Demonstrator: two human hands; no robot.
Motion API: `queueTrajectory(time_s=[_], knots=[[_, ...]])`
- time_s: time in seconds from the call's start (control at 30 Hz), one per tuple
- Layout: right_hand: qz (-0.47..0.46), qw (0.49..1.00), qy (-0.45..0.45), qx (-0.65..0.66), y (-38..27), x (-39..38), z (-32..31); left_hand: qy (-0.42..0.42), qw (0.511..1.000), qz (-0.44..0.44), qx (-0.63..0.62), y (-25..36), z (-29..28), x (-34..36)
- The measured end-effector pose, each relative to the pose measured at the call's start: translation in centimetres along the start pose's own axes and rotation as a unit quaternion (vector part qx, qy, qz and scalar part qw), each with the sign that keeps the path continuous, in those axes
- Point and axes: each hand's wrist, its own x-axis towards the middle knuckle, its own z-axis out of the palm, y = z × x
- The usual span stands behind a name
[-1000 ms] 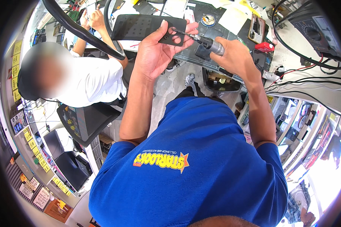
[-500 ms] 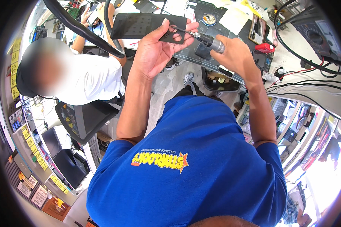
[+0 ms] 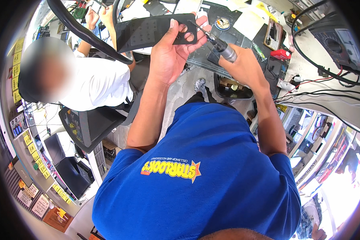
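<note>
In my left hand (image 3: 169,60) is a thin black phone back cover (image 3: 138,33), with large round holes at its right end. My thumb presses on its face and my fingers show behind and through the holes. My right hand (image 3: 246,66) is closed around a grey and black rotary handpiece (image 3: 227,51). Its thin bit points up and left at the cover's right edge, beside the holes. Whether the tip touches the cover I cannot tell. Both hands are above the near edge of the workbench (image 3: 204,60).
A thick black cable (image 3: 80,32) arches across the upper left. A person in a white shirt (image 3: 96,82) sits at my left. On the bench are a round tin (image 3: 222,23), papers (image 3: 248,24) and a red box (image 3: 281,54). A multimeter (image 3: 334,42) and loose wires hang at the right.
The handpiece's bit has shifted from across the holes to the cover's right edge. Both hands have moved slightly to the right, and the cover is tilted a little differently.
</note>
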Motion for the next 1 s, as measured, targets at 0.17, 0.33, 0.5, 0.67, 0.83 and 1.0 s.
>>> queueTrajectory(time_s=[0.17, 0.33, 0.5, 0.67, 0.83, 1.0], knots=[[-0.009, 0.999, -0.025, 0.047, -0.4, -0.6, 0.1, 0.024, 0.995, 0.088, 0.035, -1.1, 0.4, 0.2], [-0.009, 0.979, -0.038, 0.198, -1.0, -1.4, 3.5, 0.015, 0.987, 0.158, 0.010, -3.4, 1.3, 1.4], [-0.013, 0.980, -0.012, 0.199, -0.8, -0.9, 5.8, 0.012, 0.984, 0.178, 0.021, -4.0, 2.4, 1.4], [-0.018, 0.981, 0.005, 0.195, -1.1, -0.7, 5.8, 0.021, 0.978, 0.208, 0.014, -4.4, 2.6, 1.6], [-0.025, 0.981, 0.020, 0.191, -1.0, -0.6, 6.0, 0.017, 0.975, 0.219, 0.014, -4.7, 2.5, 1.7], [-0.038, 0.978, 0.036, 0.203, -0.8, -0.6, 6.6, 0.024, 0.972, 0.233, -0.011, -4.9, 2.8, 1.6]])
